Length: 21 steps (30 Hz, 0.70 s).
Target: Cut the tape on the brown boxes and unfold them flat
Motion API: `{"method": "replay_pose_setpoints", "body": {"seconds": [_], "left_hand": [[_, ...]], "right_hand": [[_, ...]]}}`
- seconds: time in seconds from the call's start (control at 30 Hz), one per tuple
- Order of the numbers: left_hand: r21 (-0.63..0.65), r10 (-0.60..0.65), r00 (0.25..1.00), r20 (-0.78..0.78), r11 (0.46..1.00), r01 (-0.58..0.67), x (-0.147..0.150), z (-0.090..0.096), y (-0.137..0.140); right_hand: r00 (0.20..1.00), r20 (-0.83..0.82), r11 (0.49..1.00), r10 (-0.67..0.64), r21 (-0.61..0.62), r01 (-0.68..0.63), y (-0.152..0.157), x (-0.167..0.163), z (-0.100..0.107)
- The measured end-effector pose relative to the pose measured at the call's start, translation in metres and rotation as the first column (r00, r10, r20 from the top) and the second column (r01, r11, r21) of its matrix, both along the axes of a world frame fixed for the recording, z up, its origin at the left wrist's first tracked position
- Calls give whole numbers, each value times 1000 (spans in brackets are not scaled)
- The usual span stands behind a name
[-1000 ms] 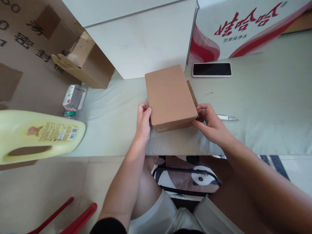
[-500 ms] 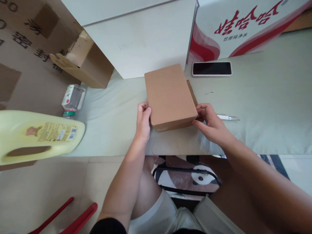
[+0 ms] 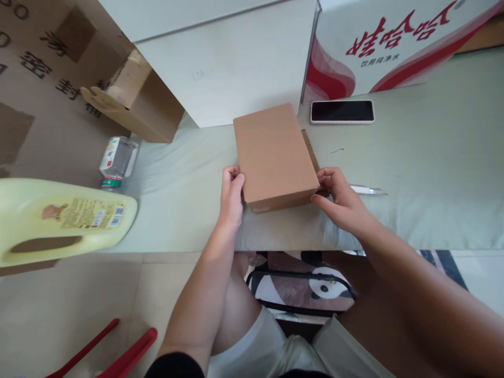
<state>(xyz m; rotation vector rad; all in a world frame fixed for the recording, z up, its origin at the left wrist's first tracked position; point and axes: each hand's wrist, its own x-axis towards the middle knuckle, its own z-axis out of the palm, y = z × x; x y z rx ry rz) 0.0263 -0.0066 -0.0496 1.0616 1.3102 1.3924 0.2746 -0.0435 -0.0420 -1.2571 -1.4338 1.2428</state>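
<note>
A small brown cardboard box [image 3: 275, 155] rests on the cloth-covered table, between my two hands. My left hand [image 3: 232, 197] holds its left side near the front corner, the thumb lying along the edge. At the front right corner, my right hand [image 3: 336, 199] has its fingers and thumb on the cardboard. A flap [image 3: 310, 149] sticks out from the box's right side. Some of my right fingertips are hidden behind that corner. Just beyond my right hand lies a slim white cutter [image 3: 368, 190], partly covered by the hand.
A phone [image 3: 342, 112] lies behind the box to the right, before a red and white carton [image 3: 362, 52]. A white box [image 3: 236, 68] stands behind. To the left are an open carton [image 3: 151, 105], a clear bottle [image 3: 119, 157] and a yellow jug [image 3: 90, 218].
</note>
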Motion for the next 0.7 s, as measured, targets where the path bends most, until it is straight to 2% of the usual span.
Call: {"method": "replay_pose_setpoints", "body": {"seconds": [0.7], "left_hand": [[6, 0, 1000, 13, 1000, 0, 0, -2, 0]], "right_hand": [[1000, -5, 1000, 18, 0, -18, 0, 0, 0]]}}
